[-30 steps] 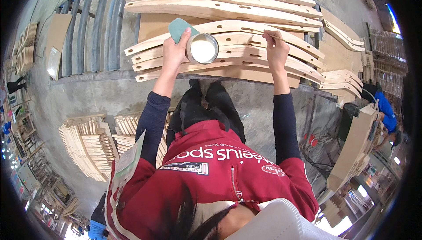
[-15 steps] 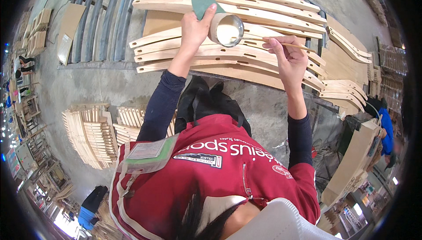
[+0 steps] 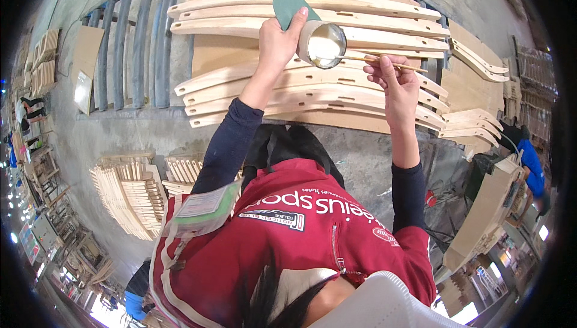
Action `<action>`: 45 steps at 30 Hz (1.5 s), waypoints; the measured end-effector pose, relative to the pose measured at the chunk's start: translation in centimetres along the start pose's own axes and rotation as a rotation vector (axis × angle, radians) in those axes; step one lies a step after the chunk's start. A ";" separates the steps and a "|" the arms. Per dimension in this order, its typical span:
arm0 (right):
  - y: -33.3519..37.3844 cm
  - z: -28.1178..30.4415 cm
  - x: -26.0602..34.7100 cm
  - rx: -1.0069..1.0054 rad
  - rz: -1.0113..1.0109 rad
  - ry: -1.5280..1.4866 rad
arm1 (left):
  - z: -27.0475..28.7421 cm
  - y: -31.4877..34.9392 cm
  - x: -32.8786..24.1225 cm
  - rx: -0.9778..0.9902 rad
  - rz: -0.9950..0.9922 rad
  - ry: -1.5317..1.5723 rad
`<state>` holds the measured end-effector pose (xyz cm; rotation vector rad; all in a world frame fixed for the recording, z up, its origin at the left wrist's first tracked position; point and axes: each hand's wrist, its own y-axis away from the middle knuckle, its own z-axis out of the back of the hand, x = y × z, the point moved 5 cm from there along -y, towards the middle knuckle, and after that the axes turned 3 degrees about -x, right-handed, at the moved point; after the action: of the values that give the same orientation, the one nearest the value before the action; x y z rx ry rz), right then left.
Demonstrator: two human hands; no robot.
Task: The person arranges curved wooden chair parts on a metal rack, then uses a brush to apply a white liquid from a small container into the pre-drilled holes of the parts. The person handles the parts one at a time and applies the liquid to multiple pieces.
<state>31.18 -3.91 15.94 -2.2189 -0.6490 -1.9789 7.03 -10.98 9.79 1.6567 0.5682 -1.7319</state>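
My left hand (image 3: 278, 46) is closed around a cup (image 3: 305, 40) of white, glue-like liquid (image 3: 324, 48), its mouth tilted toward me. A flat green piece (image 3: 290, 8) with rounded corners sticks out past my left thumb; how it is held is partly hidden. Between the thumb and fingers of my right hand (image 3: 399, 90) is a thin wooden stick (image 3: 375, 60). Its far end reaches into the cup. Below and beyond both hands lie long, curved, pale wooden slats (image 3: 240, 95) with slots and holes along their edges.
Cardboard (image 3: 219, 53) lies under the slats on a roller conveyor (image 3: 143, 45). Shorter curved wooden pieces (image 3: 472, 125) sit at the right end. Stacked wooden parts (image 3: 126, 196) stand on the floor at left. A person in blue (image 3: 530, 162) is at far right, near a large carton (image 3: 484, 220).
The slats and conveyor sit lower in the view. My left hand and the cup have shifted right, closer to my right hand. The stick still reaches into the cup.
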 end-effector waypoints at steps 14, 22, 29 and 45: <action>-5.0 -2.8 -2.7 -0.123 -0.135 0.049 | -1.1 -7.4 3.8 0.111 0.107 0.008; -7.4 -1.9 -5.8 -0.180 -0.305 -0.039 | -1.1 -8.5 4.4 0.171 0.137 -0.079; -10.8 0.1 -3.0 -0.251 0.102 0.235 | 1.0 -8.7 6.8 0.103 0.063 -0.129; -13.0 -1.0 -4.9 -0.148 0.155 0.783 | 3.3 -6.9 11.4 0.086 0.252 -0.091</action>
<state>25.08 6.28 8.73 -1.2875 -0.2199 -2.5840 0.10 -10.50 -2.00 1.6218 0.2333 -1.6549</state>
